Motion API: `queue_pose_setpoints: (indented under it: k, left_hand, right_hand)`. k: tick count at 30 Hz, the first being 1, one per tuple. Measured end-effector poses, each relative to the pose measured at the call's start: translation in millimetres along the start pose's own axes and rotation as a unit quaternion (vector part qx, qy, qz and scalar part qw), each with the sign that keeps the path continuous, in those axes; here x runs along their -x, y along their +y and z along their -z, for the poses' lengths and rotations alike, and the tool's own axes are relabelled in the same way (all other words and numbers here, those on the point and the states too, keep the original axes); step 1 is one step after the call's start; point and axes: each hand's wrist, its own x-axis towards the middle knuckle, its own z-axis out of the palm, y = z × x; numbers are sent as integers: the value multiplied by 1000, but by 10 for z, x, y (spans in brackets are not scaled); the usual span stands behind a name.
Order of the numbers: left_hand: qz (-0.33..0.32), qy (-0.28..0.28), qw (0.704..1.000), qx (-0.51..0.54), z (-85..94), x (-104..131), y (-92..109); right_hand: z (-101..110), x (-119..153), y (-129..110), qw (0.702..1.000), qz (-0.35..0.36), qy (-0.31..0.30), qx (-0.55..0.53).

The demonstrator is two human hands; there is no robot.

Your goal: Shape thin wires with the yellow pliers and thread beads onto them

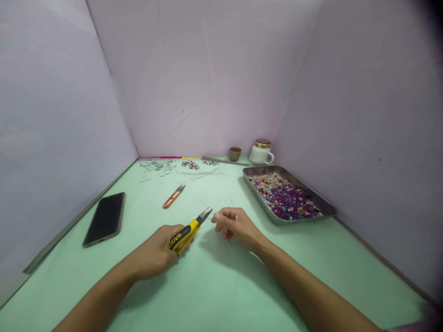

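Note:
My left hand is wrapped round yellow-and-black pliers, whose metal jaws point up and to the right. Close to the jaw tips, my right hand is closed in a pinch of thumb and forefinger. Thin wires stick out above its fingers, and another thin wire shows just above the jaws. What exactly sits between the fingertips is too fine to make out fully. Orange-handled thread snips lie on the table beyond the pliers.
A metal tray of mixed beads stands at right. Behind it are a white lidded mug and a small brown cup. A phone lies at left. Wire pieces and beaded bunches lie at the back, before the walls.

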Motion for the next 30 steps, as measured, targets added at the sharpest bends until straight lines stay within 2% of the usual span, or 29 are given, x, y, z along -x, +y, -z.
queue_pose_setpoints:
  k: [3, 7, 10, 15, 21, 25, 26, 28, 30]
  left_hand:
    - [3, -8, 1000, 1, -56, -4, 6]
    - [4, -13, 999, 37, -54, -23, -22]
    - [1, 9, 999, 53, -19, -23, -28]
    - [14, 26, 999, 45, -16, -16, -34]
    - [27, 45, 997, 48, -40, -17, 17]
    - [51, 45, 994, 80, 40, -38, -4]
    - [59, 60, 992, 93, 87, -45, -33]
    - [80, 137, 981, 108, 212, -51, -108]
    - [118, 272, 950, 95, 345, -42, -175]
  right_hand:
    - [-22, -13, 9, 1000, 1, 12, -20]
    - [-27, -18, -3, 995, -32, 11, -99]
    - [-18, -18, -17, 990, -39, 22, -131]
    - [-24, -24, -11, 990, -37, 38, -131]
    - [-50, -15, -24, 991, -33, 20, -125]
    - [-52, 4, -38, 993, -21, 16, -118]
    - [-55, 13, -44, 993, -21, 15, -116]
    - [-66, 33, -58, 993, -20, 10, -113]
    - [-79, 48, -70, 993, -19, 6, -113]
